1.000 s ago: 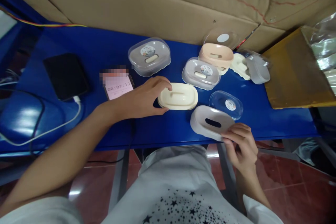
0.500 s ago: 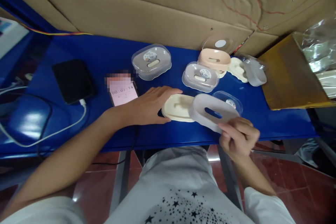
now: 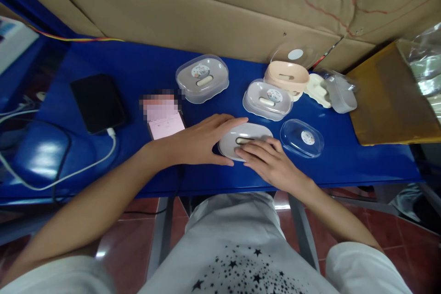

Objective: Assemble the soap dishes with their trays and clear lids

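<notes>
A grey oval soap dish tray (image 3: 257,130) sits over a cream base on the blue table, the cream showing through the tray's slot. My left hand (image 3: 198,142) is around the tray's left end, thumb and fingers on opposite sides of it. Over the tray's right and near side, my right hand (image 3: 267,160) lays its fingers on the rim and beside the slot. A loose clear lid (image 3: 292,137) with a round sticker rests just right of my right hand.
Behind are two lidded grey soap dishes (image 3: 191,76) (image 3: 255,94), a peach tray (image 3: 291,73), a cream base (image 3: 315,88) and a grey tray (image 3: 341,96). Left lie a lit phone (image 3: 168,126) and a black device (image 3: 98,105) with a white cable. A cardboard box (image 3: 389,101) stands right.
My right hand has moved left, bringing the grey tray from the right down onto the cream base. The clear lid is now uncovered. My left hand stays at the left end.
</notes>
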Available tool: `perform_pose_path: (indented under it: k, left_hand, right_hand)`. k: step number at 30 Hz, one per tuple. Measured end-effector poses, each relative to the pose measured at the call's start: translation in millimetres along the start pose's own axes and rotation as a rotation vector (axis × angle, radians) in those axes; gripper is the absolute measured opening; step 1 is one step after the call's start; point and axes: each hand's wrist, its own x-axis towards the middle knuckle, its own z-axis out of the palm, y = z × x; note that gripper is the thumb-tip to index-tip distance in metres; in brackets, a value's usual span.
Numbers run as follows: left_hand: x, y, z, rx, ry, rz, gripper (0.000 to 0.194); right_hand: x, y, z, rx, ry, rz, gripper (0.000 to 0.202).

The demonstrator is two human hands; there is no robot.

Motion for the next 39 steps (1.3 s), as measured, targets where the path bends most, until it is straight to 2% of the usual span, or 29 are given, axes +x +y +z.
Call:
perform_pose_path:
  k: [3, 6, 8, 11, 14, 17, 21, 25, 31, 34, 36, 39]
  left_hand:
    - [3, 3, 0.7, 0.078, 0.019, 0.01, 0.098]
    - [5, 7, 0.4, 0.149, 0.051, 0.022, 0.094]
    - [6, 9, -0.3, 0.154, 0.039, 0.002, 0.094]
    - [5, 10, -0.8, 0.141, 0.011, -0.033, 0.095]
    - [5, 9, 0.7, 0.11, 0.007, -0.049, 0.102]
    - [7, 9, 5.0, 0.02, 0.02, -0.045, 0.116]
    - [9, 9, 11.9, -0.084, 0.08, -0.024, 0.131]
    - [8, 8, 14.6, -0.121, 0.093, -0.014, 0.135]
    - [7, 8, 16.5, -0.06, 0.082, 0.0, 0.127]
    - [8, 10, 15.7, -0.003, 0.058, 0.025, 0.114]
    - [7, 12, 12.6, 0.053, 0.048, 0.023, 0.105]
    - [5, 10, 3.5, 0.164, 0.072, -0.022, 0.097]
  right_hand:
    - [4, -2, -1, 0.054, -0.008, -0.006, 0.048]
    - [-9, 12, -11, 0.075, 0.017, 0.045, 0.055]
    - [-34, 31, -21, 0.015, 0.052, 0.186, 0.068]
    - [-81, 61, -35, -0.11, 0.099, 0.479, 0.081]
    - [-107, 72, -43, -0.086, 0.144, 0.558, 0.08]
    - [-93, 56, -40, 0.024, 0.239, 0.46, 0.079]
    - [-39, 26, -27, 0.139, 0.169, 0.231, 0.081]
    - [-5, 18, -15, 0.117, 0.104, 0.134, 0.081]
    - [-2, 19, -6, 0.103, 0.08, 0.092, 0.084]
    - [-6, 20, -9, 0.136, 0.05, 0.099, 0.085]
    - [-9, 29, -17, 0.178, 0.052, 0.107, 0.083]
    - [-14, 62, -35, 0.132, 0.159, 0.198, 0.069]
